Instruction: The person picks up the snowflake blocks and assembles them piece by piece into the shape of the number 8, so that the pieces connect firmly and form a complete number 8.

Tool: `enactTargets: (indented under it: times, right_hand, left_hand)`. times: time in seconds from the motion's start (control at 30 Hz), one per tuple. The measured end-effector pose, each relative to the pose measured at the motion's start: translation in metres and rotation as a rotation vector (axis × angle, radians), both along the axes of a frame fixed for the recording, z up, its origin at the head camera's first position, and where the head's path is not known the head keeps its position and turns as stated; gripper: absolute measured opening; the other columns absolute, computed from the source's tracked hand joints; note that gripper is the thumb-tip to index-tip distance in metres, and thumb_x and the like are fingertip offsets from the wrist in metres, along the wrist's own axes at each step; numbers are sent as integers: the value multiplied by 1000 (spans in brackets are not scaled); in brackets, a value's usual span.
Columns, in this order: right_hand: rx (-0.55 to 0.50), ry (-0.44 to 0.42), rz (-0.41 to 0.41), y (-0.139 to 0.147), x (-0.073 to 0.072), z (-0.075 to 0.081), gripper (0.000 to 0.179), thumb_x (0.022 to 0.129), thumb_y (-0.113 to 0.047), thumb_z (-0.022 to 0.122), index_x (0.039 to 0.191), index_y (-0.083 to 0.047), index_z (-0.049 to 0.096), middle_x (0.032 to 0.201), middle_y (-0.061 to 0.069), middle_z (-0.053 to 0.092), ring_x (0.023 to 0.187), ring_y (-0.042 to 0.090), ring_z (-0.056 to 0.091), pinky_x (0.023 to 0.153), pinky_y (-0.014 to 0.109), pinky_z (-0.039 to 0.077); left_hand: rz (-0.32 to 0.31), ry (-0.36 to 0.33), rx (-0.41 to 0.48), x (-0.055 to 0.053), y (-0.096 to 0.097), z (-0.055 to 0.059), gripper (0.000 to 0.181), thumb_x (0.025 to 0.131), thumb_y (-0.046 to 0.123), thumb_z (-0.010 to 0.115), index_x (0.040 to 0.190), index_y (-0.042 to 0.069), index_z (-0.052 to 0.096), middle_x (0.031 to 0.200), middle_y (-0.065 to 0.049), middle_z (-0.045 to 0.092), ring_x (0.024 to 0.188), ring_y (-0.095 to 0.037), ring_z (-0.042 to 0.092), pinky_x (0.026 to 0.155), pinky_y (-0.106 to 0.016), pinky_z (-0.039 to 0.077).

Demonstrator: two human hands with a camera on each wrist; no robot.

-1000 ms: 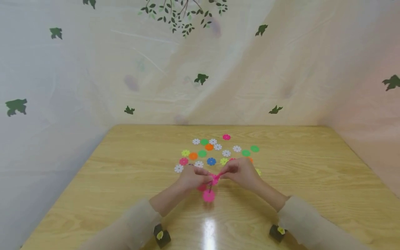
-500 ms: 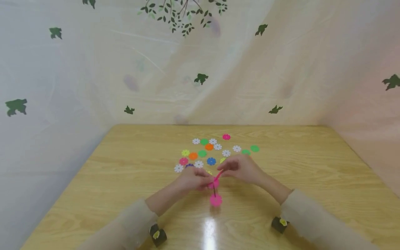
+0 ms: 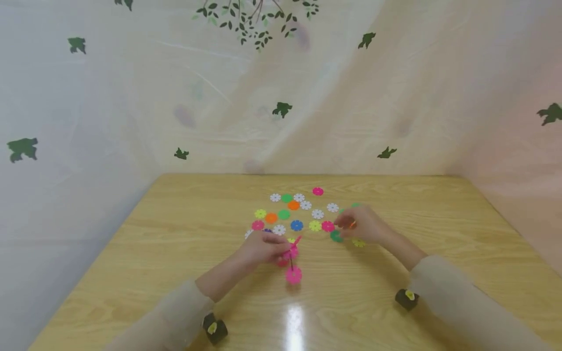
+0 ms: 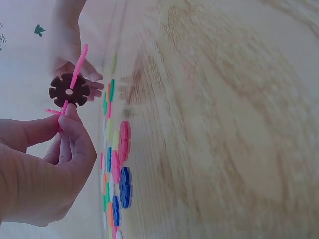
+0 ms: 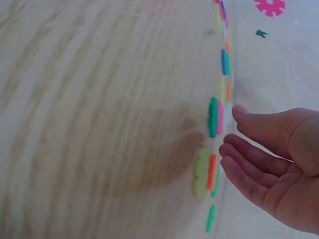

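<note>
My left hand (image 3: 262,247) pinches a cluster of joined, notched plastic interlocking discs (image 3: 293,276) between thumb and fingers, above the table. Pink discs show in the head view, one hanging lowest. In the left wrist view a dark brown disc (image 4: 79,93) faces the camera, with pink discs edge-on slotted through it. My right hand (image 5: 284,164) is empty, its fingers loosely bent and apart. It hovers over loose discs at the right of the spread, close to a dark green disc (image 3: 336,236), a pink disc (image 3: 328,226) and an orange disc (image 3: 352,224) partly hidden by the hand.
Several loose discs lie flat on the wooden table (image 3: 153,273), among them a blue disc (image 3: 296,225), a green disc (image 3: 284,214) and a far pink disc (image 3: 318,191). A yellow disc (image 3: 358,243) lies below the right hand. A printed curtain (image 3: 228,122) stands behind the table.
My right hand has let go of the pink disc on the cluster and moved right over the loose discs. The left hand keeps the cluster, shifted slightly left.
</note>
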State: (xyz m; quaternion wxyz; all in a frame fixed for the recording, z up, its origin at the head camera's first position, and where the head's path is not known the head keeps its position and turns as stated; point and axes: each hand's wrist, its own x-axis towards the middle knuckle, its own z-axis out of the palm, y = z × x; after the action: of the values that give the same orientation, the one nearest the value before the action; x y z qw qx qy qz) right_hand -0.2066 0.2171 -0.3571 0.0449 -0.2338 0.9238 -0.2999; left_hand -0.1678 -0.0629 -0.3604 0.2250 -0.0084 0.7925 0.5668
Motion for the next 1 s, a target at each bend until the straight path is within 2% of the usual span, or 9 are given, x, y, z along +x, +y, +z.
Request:
enactTargets:
  times: [0.13,0.27,0.33,0.5,0.73,1.0]
  right_hand:
    - [72,-3,-31,-7,-2,-9,20,78,-9,77,96,-3,70,94,9,73,87,20,67,80,35,58]
    - [90,33,-67,-12,-1,-14,16,74,-9,80,86,-6,70,85,6,70,80,16,61,75,34,55]
    - [81,20,-80,-13,-1,-14,18,72,-8,82,84,-6,69,83,5,68,78,16,59,72,31,54]
    - [66,-70,-101,-14,2,-13,25,68,-10,84,86,-6,68,82,5,67,77,14,57,69,26,52]
    - [3,-197,-114,-17,12,-12,20,69,-12,84,84,-8,71,73,1,65,70,13,54,62,24,47]
    - [-70,-306,-129,-21,14,-13,22,72,-19,83,87,-7,73,78,2,72,71,10,63,66,24,54]
  left_hand:
    - [-4,5,1,0,0,-2,20,86,14,71,104,3,72,95,-8,74,73,-7,67,74,-25,59]
    - [-4,10,19,0,1,-3,21,86,12,71,104,2,71,94,-8,74,72,-6,66,74,-25,60]
    - [-3,14,29,0,2,-4,21,86,11,70,103,0,71,94,-9,74,71,-5,66,73,-25,60]
    - [-10,29,25,0,1,-6,20,87,11,69,103,-2,70,94,-9,74,72,-4,65,73,-24,60]
    - [-23,25,27,0,0,-7,19,87,11,69,101,-1,71,87,-5,74,71,-6,64,72,-23,59]
    - [-33,31,33,1,0,-5,19,87,12,69,100,-2,71,84,-4,73,69,-6,63,69,-21,58]
